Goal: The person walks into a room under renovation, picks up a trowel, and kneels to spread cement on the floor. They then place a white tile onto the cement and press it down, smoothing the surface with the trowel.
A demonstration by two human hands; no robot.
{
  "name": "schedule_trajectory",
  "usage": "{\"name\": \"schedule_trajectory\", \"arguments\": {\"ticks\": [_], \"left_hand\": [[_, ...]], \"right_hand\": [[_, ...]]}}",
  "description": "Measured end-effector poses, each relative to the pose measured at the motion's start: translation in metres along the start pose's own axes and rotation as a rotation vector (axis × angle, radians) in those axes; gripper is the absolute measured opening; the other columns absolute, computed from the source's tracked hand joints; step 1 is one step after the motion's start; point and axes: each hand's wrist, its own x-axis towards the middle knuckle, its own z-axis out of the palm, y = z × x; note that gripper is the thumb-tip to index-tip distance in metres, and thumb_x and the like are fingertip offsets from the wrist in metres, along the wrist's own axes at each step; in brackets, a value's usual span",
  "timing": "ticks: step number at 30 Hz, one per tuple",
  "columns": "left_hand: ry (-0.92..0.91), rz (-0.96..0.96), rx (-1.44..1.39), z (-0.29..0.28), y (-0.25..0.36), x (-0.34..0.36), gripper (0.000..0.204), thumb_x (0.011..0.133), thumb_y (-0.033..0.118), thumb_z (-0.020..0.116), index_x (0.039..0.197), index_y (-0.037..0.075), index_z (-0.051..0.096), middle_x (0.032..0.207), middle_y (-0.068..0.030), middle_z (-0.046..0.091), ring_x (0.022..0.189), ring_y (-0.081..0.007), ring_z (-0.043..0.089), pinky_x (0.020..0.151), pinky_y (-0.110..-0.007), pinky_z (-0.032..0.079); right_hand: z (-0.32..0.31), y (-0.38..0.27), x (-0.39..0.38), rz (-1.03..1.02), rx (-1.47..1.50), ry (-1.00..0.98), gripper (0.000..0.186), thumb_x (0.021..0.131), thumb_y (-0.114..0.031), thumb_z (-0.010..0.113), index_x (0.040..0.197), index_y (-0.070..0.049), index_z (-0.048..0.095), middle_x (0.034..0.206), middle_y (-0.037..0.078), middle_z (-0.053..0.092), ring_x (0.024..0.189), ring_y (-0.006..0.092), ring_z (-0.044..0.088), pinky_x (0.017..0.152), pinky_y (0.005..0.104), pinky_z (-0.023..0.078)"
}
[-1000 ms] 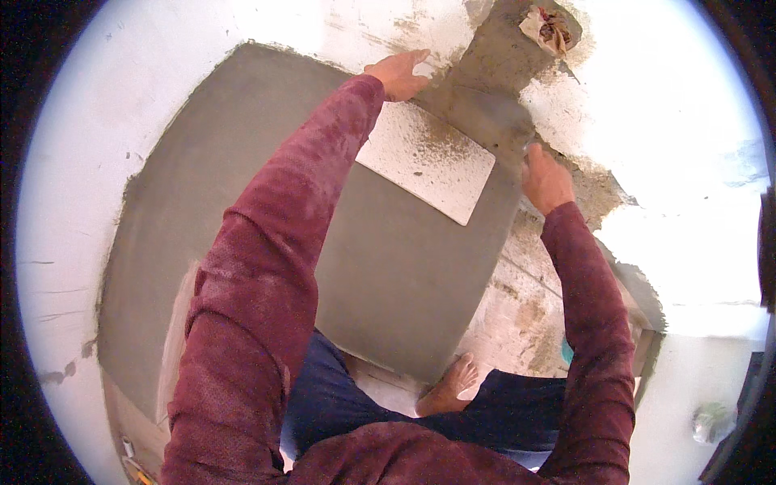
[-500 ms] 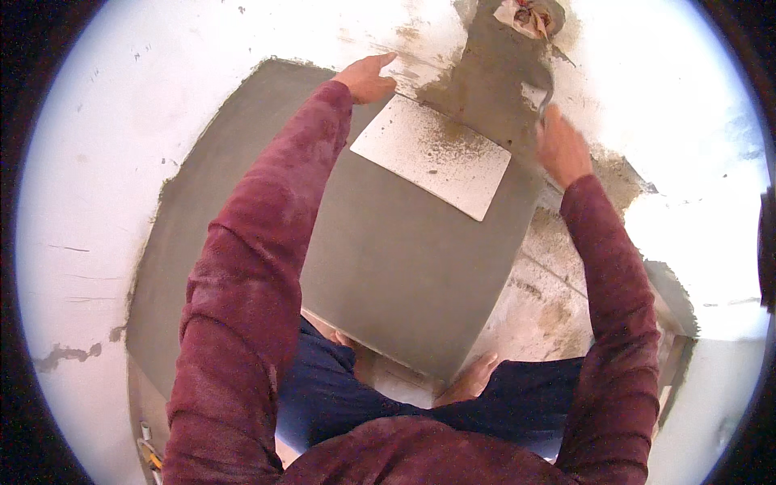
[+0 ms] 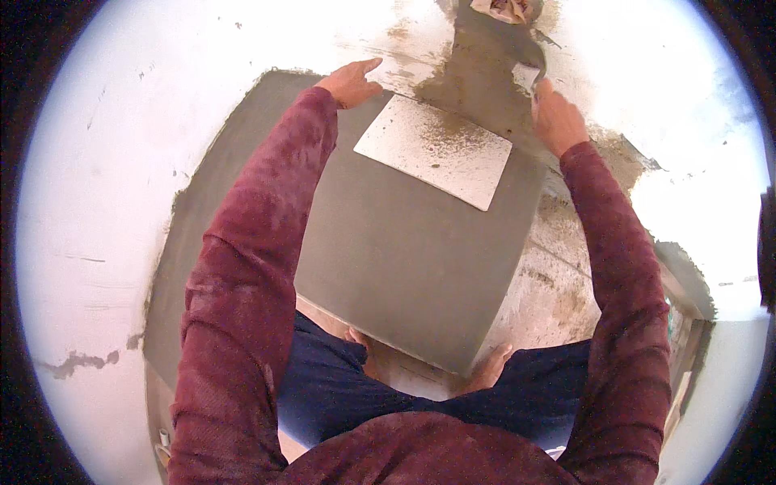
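My left hand (image 3: pixel 351 84) reaches over the far edge of the smooth grey mortar surface (image 3: pixel 404 242), beside the white wall. Its index finger and thumb are stretched apart, and nothing is held. My right hand (image 3: pixel 559 118) is closed round the handle of a trowel, whose pale metal blade (image 3: pixel 527 76) lies against wet mortar on the wall. Between my hands a white rectangular tile (image 3: pixel 436 150) rests on the grey surface, its far half speckled with mortar crumbs.
A hole with pale torn material (image 3: pixel 503 10) shows at the top of the mortar strip (image 3: pixel 477 69). My bare feet (image 3: pixel 490 365) are at the near edge of the grey surface. Right of it lies a mortar-stained, lighter floor area (image 3: pixel 550 283).
My right hand and the trowel have shifted slightly up and left. My left hand has drifted a little left. The whole view has shifted slightly, and the tile stays where it lay.
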Motion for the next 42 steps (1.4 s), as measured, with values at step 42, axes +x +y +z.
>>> {"name": "schedule_trajectory", "arguments": {"ticks": [42], "left_hand": [[-0.043, 0.032, 0.124, 0.019, -0.011, 0.006, 0.056, 0.089, 0.028, 0.053, 0.139, 0.005, 0.039, 0.137, -0.0227, 0.044, 0.12, -0.0321, 0.05, 0.102, -0.038, 0.039]], "right_hand": [[0.04, 0.017, -0.027, -0.042, 0.026, 0.071, 0.016, 0.093, -0.016, 0.043, 0.104, -0.004, 0.042, 0.09, 0.024, 0.063, 0.082, 0.0423, 0.064, 0.068, 0.0529, 0.051]]}}
